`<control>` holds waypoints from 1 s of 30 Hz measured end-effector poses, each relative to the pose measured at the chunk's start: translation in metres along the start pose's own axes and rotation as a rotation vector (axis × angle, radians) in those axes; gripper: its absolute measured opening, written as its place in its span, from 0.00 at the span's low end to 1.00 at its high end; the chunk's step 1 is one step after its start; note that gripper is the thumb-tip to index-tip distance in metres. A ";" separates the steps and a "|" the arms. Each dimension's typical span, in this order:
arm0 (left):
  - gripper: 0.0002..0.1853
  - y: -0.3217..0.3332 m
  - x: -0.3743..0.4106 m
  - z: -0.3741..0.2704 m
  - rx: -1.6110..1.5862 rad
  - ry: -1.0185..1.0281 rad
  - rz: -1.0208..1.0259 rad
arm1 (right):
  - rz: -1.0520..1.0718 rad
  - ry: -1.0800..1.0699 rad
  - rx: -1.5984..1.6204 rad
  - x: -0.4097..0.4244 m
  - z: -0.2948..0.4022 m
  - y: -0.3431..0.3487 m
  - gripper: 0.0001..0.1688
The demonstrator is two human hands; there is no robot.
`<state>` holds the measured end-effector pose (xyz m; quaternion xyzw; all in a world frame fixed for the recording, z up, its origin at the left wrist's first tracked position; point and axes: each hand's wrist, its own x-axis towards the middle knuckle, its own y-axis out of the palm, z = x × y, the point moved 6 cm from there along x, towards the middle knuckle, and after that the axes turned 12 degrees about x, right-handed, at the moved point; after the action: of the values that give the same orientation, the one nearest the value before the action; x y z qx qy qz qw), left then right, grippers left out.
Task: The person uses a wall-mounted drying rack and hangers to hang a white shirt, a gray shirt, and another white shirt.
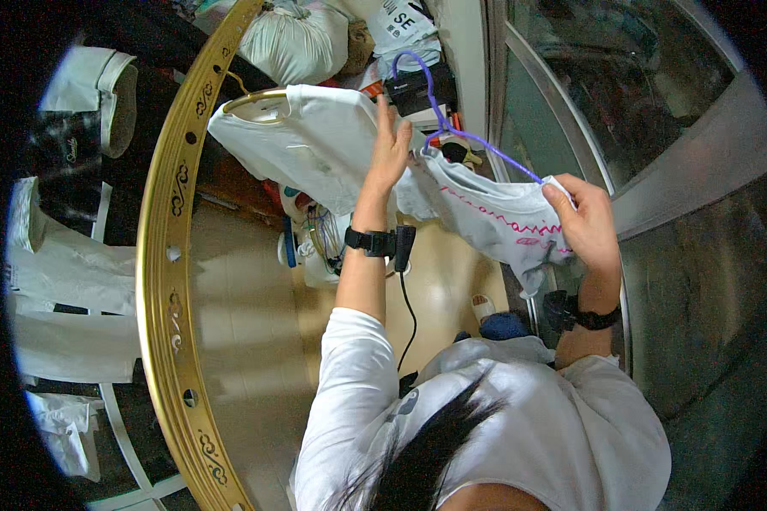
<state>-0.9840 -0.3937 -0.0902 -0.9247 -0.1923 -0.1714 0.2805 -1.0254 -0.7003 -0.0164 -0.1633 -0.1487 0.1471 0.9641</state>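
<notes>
A light shirt with pink lettering (pixel 498 214) hangs from a purple clothes hanger (pixel 486 145). My right hand (pixel 585 217) pinches its right shoulder at the hanger's end. My left hand (pixel 390 144) is raised beside the hanger's other end, fingers pointing up, against or just in front of a plain white shirt (pixel 339 144); whether it grips any cloth is unclear. That white shirt hangs on a gold-coloured hanger (pixel 255 97), hooked at a gold perforated rail (pixel 166 255).
Folded light clothes (pixel 77 345) lie on a rack at left. A tied white bag (pixel 294 41) and a black box (pixel 422 89) stand at the back. Cables (pixel 323 239) sit in a white container below. Framed glass panels (pixel 550 108) rise at right.
</notes>
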 end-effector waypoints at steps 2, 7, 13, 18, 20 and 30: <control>0.36 -0.012 -0.006 0.008 0.164 0.013 -0.131 | -0.111 -0.007 -0.036 -0.006 0.004 0.002 0.15; 0.37 -0.019 -0.052 0.014 0.238 0.041 -0.161 | -0.254 -0.051 -0.112 -0.020 0.010 -0.004 0.16; 0.38 -0.043 -0.114 -0.006 0.264 -0.022 -0.123 | -0.491 -0.129 0.007 -0.039 0.020 -0.011 0.14; 0.38 -0.049 -0.140 -0.016 0.567 0.061 -0.063 | -0.460 -0.271 -0.035 -0.002 0.041 0.013 0.16; 0.40 -0.055 -0.136 -0.013 0.782 0.106 -0.091 | -0.418 -0.282 -0.035 0.030 0.052 0.026 0.16; 0.38 -0.072 -0.140 0.000 0.841 0.126 0.050 | -0.265 -0.474 0.068 0.136 0.076 0.170 0.15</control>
<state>-1.1373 -0.3749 -0.1171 -0.7219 -0.2053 -0.1273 0.6484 -0.9669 -0.4812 0.0240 -0.0708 -0.3854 0.0589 0.9182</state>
